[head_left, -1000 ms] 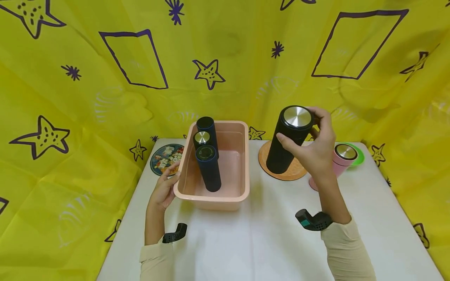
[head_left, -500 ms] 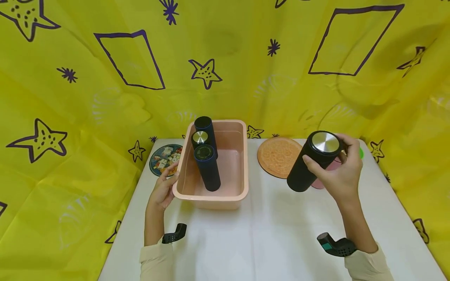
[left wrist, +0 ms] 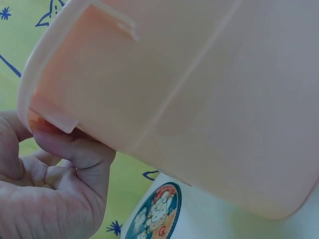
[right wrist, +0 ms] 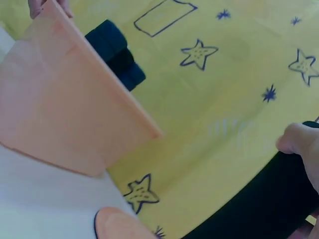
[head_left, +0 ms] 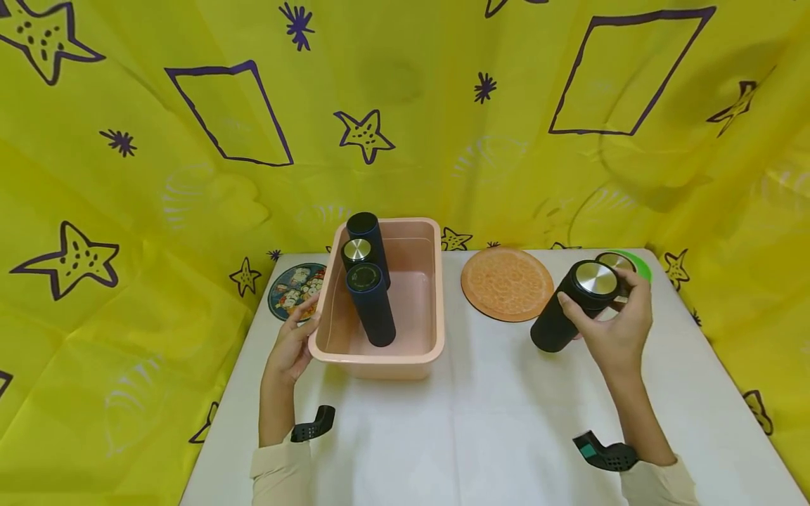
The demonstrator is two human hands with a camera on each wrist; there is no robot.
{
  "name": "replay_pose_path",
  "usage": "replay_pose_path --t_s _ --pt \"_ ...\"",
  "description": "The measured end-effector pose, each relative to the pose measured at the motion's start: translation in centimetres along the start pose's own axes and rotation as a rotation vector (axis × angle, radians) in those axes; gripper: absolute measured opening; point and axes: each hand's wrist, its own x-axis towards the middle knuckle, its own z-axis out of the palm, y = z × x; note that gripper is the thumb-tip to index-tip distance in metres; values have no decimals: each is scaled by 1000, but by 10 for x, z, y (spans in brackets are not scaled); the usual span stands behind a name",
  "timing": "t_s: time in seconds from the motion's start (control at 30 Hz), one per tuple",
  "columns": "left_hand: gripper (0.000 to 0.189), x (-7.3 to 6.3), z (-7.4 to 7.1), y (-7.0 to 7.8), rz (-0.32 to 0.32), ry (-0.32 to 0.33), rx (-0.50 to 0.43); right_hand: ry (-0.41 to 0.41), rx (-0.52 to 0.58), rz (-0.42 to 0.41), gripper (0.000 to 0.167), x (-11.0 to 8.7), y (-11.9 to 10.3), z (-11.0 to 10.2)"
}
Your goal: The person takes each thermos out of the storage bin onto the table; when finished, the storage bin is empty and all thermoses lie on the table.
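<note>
My right hand (head_left: 616, 334) grips a black thermos flask (head_left: 560, 320) with a silver lid, fingers and thumb around its upper part. The flask tilts, its base toward the left, over the right side of the table. Behind it a pink flask (head_left: 616, 261) is mostly hidden, its silver lid showing. With fingers and thumb my left hand (head_left: 292, 348) holds the left rim of a pink plastic basin (head_left: 380, 370). Inside the basin stand three dark flasks along its left side: a front one (head_left: 372, 313), a silver-lidded one (head_left: 357, 249) and a back one (head_left: 364, 223).
An orange round mat (head_left: 506, 284) lies right of the basin on the white table (head_left: 405, 450). A patterned round mat (head_left: 294, 289) lies at the back left, and a green round piece (head_left: 640, 266) at the back right. A yellow printed curtain (head_left: 418, 169) hangs around the table.
My right hand has carried the black flask from over the orange mat rightward and lower, in front of the pink flask. My left hand stays on the basin rim.
</note>
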Motion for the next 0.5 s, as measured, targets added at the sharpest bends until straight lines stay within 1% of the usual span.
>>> replay_pose_path --t_s 0.2,0.33,0.4,0.47,0.5 --pt "49 -1 -1 -2 1 6 -7 56 -31 83 78 -9 15 10" --pt "47 0 -2 -2 12 -1 -18 101 -21 92 78 -11 20 18" --pt "47 0 -2 -2 14 -3 -21 126 -6 85 77 -12 16 21" --pt "49 0 -2 -2 14 -4 -19 146 12 83 74 -12 6 24" --pt "50 0 -2 -2 11 -4 -17 155 14 86 74 -12 6 26"
